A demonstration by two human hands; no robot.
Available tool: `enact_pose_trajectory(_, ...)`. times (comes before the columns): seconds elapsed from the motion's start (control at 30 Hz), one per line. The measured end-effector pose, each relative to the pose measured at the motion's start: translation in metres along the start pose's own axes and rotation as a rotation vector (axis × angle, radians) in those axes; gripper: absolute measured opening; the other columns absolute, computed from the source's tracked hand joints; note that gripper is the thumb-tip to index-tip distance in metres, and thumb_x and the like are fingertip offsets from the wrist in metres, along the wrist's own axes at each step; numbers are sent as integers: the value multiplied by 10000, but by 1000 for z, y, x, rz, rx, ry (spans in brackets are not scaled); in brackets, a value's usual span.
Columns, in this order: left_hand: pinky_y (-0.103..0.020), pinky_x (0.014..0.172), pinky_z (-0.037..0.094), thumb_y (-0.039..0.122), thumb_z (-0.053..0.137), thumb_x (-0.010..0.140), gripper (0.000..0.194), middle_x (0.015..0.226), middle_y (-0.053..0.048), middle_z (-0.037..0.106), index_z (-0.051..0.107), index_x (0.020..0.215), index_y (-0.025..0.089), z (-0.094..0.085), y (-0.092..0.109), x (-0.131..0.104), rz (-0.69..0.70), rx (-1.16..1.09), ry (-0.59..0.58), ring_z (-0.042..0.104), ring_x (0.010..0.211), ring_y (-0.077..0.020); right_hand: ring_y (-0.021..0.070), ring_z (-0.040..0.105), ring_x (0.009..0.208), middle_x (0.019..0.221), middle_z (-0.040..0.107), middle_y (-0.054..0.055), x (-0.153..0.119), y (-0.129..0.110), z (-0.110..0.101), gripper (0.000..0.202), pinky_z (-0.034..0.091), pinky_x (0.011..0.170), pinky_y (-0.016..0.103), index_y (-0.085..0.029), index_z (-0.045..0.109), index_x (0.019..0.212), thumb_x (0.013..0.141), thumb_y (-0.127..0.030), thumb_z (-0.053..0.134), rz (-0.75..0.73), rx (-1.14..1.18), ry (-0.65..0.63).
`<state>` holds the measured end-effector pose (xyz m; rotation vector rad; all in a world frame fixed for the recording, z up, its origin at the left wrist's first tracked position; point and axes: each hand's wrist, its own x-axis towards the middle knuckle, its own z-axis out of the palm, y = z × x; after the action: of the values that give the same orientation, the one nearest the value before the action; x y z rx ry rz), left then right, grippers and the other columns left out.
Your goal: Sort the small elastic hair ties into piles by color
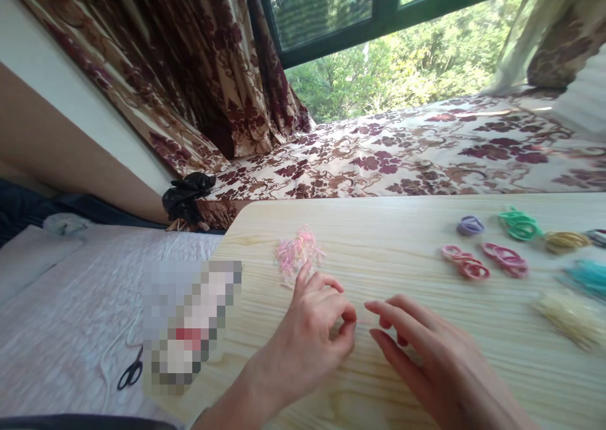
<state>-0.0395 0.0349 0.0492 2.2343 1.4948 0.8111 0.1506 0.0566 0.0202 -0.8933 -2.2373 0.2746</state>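
The small heap of pink strands [299, 250] lies on the counter [379, 234] just beyond the left grip [307, 329], thin, tangled and loose-ended, with pale and yellowish glints. The left grip is closed at thumb and forefinger; whether a fine strand is pinched there is too faint to tell. The right grip [435, 348] is open, thumb and fingers apart, facing it. Beyond and to the right of the right grip sit coiled cords: purple [470, 225], green [521, 223], two pink coils [505, 259] and a tan one [565, 240], with turquoise strands [589, 277] and cream strands [570, 316] nearer. The counter is pale, wavy-grained wood. Past both grips are a floral-covered ledge [379, 152], patterned curtains [227, 51] and a window [326, 7] onto greenery. Left of the left grip, dark-handled scissors [130, 375] lie on a pale bedspread [85, 278].
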Motion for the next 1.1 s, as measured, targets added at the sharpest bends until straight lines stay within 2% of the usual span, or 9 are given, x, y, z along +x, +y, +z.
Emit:
enact_pose_trajectory(0.1, -477, 1076, 362, 49, 552, 807, 166, 755, -5, 660, 597, 761, 202, 0, 3, 0, 22, -12, 16, 606, 998, -203, 104, 661, 700, 870, 662, 5, 0, -1, -1, 197, 507, 604, 197, -245, 603, 1094, 950, -204, 474, -1, 23, -11)
enact_pose_trajectory(0.27, -476, 1092, 344, 85, 557, 828, 155, 782, -3, 672, 601, 775, 224, 0, 3, 0, 0, 30, 27, 603, 1019, -210, 94, 627, 648, 772, 639, -9, 5, -5, -9, 222, 477, 590, 196, -238, 636, 876, 968, -202, 436, 58, 36, -88)
enact_pose_trajectory(0.4, -489, 1107, 310, 67, 502, 848, 185, 830, 4, 678, 603, 846, 222, -1, -6, 1, 19, 199, 124, 592, 1037, -204, 98, 610, 598, 714, 633, -3, 9, -8, -24, 276, 467, 552, 198, -228, 628, 798, 971, -213, 414, 91, -2, -21)
enact_pose_trajectory(0.53, -513, 1137, 247, 57, 481, 846, 221, 875, 6, 688, 607, 873, 237, -1, -15, 1, 36, 323, 213, 594, 1029, -206, 104, 632, 631, 770, 656, -2, -6, 1, -56, 211, 481, 565, 199, -247, 623, 838, 963, -255, 453, 157, -94, 21)
enact_pose_trajectory(0.67, -521, 1126, 249, 87, 497, 851, 201, 882, 0, 709, 611, 882, 250, 0, -26, 0, 92, 396, 246, 607, 1023, -226, 129, 660, 663, 846, 693, 7, -47, 29, -110, 138, 499, 586, 223, -275, 648, 910, 927, -337, 525, 259, -338, 89)
enact_pose_trajectory(0.8, -535, 1101, 266, 145, 535, 844, 154, 882, 0, 726, 626, 883, 262, 1, -38, 0, 127, 440, 280, 626, 993, -251, 142, 684, 651, 837, 715, 6, -86, 52, -159, 186, 453, 513, 235, -298, 672, 917, 903, -418, 531, 486, -626, 172)
enact_pose_trajectory(0.93, -541, 1098, 273, 189, 528, 857, 132, 883, -7, 730, 628, 881, 272, 1, -41, -1, 105, 453, 269, 632, 994, -262, 172, 698, 654, 803, 727, 1, -105, 66, -177, 204, 388, 424, 236, -306, 674, 836, 895, -424, 518, 561, -775, 257)
enact_pose_trajectory(1.1, -538, 1085, 285, 210, 535, 851, 121, 872, -6, 737, 635, 871, 275, 0, -43, 0, 107, 459, 274, 644, 977, -266, 151, 678, 581, 839, 746, 20, -108, 73, -191, 295, 417, 409, 233, -260, 727, 884, 908, -453, 504, 579, -795, 104)
